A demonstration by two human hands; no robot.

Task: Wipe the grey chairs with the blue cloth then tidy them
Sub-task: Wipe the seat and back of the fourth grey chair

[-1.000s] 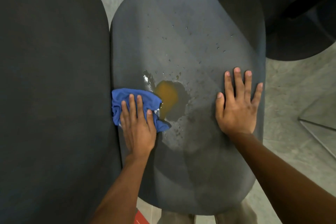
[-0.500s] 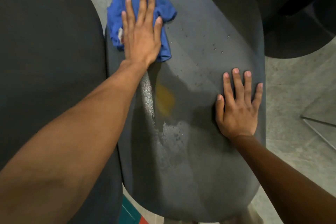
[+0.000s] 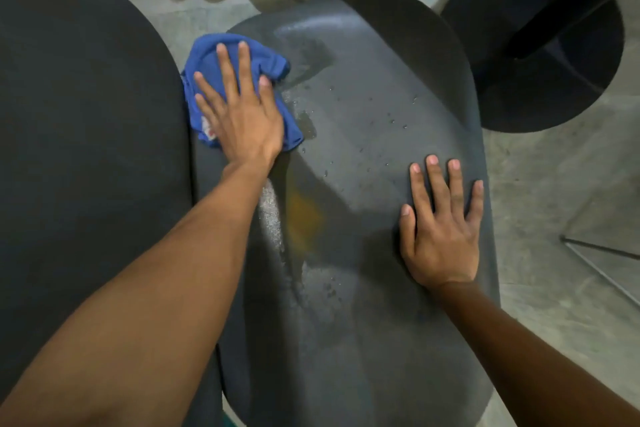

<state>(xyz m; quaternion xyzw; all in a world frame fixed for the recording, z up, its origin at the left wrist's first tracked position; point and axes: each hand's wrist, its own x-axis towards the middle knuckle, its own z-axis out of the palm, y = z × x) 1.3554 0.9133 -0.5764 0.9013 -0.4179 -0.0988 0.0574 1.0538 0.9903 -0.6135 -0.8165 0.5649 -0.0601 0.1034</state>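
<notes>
Left hand (image 3: 242, 114) flat on blue cloth (image 3: 207, 62); right hand (image 3: 441, 232) flat on grey chair (image 3: 363, 149)

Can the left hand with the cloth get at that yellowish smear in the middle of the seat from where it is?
Probably yes. The left hand presses the blue cloth flat at the seat's far left; the yellowish smear lies nearer along the bare grey chair, and the right hand rests clear of it.

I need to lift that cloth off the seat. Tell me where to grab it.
Pinch the bunched far edge of the crumpled blue cloth, from above. The left hand presses its middle flat on the grey plastic chair seat.
</notes>
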